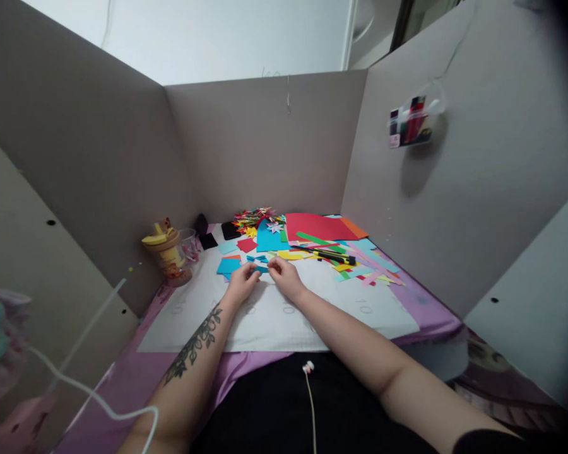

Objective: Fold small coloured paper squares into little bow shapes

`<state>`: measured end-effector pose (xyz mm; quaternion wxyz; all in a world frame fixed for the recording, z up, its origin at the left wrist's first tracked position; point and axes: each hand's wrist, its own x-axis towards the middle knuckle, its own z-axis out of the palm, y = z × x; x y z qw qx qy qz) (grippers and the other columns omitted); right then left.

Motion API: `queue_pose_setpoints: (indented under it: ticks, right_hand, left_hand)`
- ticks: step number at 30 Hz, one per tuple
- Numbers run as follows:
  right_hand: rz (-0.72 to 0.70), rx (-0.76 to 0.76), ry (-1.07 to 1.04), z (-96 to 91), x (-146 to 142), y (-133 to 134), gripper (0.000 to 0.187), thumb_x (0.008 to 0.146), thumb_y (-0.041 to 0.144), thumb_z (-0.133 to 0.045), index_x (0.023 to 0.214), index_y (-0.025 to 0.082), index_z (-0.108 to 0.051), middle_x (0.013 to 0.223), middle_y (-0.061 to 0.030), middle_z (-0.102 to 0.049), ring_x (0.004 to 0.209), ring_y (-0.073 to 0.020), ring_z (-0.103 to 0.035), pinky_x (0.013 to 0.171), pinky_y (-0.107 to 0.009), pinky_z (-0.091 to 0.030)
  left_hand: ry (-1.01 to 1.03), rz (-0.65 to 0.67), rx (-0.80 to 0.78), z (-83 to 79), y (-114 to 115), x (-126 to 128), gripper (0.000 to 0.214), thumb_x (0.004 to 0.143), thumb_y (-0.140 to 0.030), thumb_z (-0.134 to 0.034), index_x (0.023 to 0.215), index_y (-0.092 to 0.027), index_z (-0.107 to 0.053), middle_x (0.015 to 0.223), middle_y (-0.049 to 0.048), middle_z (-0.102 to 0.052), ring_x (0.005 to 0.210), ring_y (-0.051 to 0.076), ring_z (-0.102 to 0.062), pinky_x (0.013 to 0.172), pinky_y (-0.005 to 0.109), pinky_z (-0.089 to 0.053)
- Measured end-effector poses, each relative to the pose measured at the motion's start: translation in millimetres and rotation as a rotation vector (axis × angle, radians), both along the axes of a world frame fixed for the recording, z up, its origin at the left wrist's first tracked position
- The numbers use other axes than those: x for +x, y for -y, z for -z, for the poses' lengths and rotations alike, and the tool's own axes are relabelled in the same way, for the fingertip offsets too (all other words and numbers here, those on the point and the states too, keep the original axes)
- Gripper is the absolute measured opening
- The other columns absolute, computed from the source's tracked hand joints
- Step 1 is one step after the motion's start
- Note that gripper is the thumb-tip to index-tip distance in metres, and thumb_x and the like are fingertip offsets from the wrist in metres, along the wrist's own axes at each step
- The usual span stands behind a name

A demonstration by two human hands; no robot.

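Between my two hands is a small strip of blue paper [261, 269], pinched at both ends. My left hand [243, 281] closes its fingertips on the left end. At the other end, the fingers of my right hand [284, 276] are pressed together on the paper. Just beyond the fingertips lie small folded blue paper pieces [257, 258]. Left of them sits a stack of blue paper squares [228, 265] with a bit of orange showing. A yellow and black box cutter [334, 255] lies to the right, on top of coloured paper strips [360, 272].
White sheets [194, 328] with pencilled numbers cover the purple cloth [447, 321]. A heap of paper stars [255, 217] and red paper [317, 227] lie at the back. A yellow-lidded cup [168, 252] stands at left. Grey panels [265, 145] enclose three sides. A white cable [94, 394] hangs at left.
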<state>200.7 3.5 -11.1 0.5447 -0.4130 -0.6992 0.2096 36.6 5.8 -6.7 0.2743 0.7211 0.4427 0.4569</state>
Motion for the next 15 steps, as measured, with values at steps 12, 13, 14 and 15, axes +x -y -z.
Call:
queue_pose_setpoints:
  ticks: [12,13,14,15]
  right_hand:
    - [-0.050,0.088,0.142,1.1,-2.7,1.2,0.029,0.070,0.011,-0.048,0.095,0.019,-0.059,0.090,-0.0040,-0.060,0.083,-0.0163,-0.054,0.074,-0.029,-0.044]
    - [-0.043,0.085,0.138,0.7,-2.5,1.6,0.028,0.070,0.012,-0.048,0.095,0.019,-0.059,0.089,-0.0039,-0.060,0.082,-0.0163,-0.054,0.074,-0.029,-0.044]
    - [-0.034,0.081,0.134,0.2,-2.4,2.0,0.027,0.071,0.013,-0.048,0.094,0.019,-0.059,0.088,-0.0039,-0.060,0.081,-0.0162,-0.054,0.073,-0.029,-0.044]
    - [-0.026,0.076,0.130,-0.2,-2.3,2.5,0.026,0.071,0.013,-0.048,0.094,0.019,-0.059,0.088,-0.0039,-0.060,0.080,-0.0162,-0.054,0.073,-0.028,-0.044]
  left_hand:
    - [0.003,0.001,0.025,1.4,-0.8,-1.5,0.021,0.082,-0.019,-0.040,0.098,-0.018,-0.053,0.057,-0.0034,-0.054,0.056,0.013,-0.055,0.056,0.023,-0.041]
    - [-0.003,0.002,0.025,0.7,-0.3,-1.3,0.021,0.082,-0.020,-0.040,0.098,-0.018,-0.054,0.058,-0.0031,-0.055,0.056,0.012,-0.054,0.056,0.023,-0.041]
    - [-0.008,0.001,0.023,0.1,0.1,-1.2,0.021,0.083,-0.021,-0.040,0.098,-0.018,-0.054,0.058,-0.0028,-0.055,0.055,0.012,-0.054,0.056,0.023,-0.041]
    - [-0.013,0.001,0.022,-0.4,0.4,-1.1,0.021,0.083,-0.022,-0.040,0.098,-0.018,-0.054,0.058,-0.0027,-0.056,0.055,0.012,-0.054,0.056,0.023,-0.041]
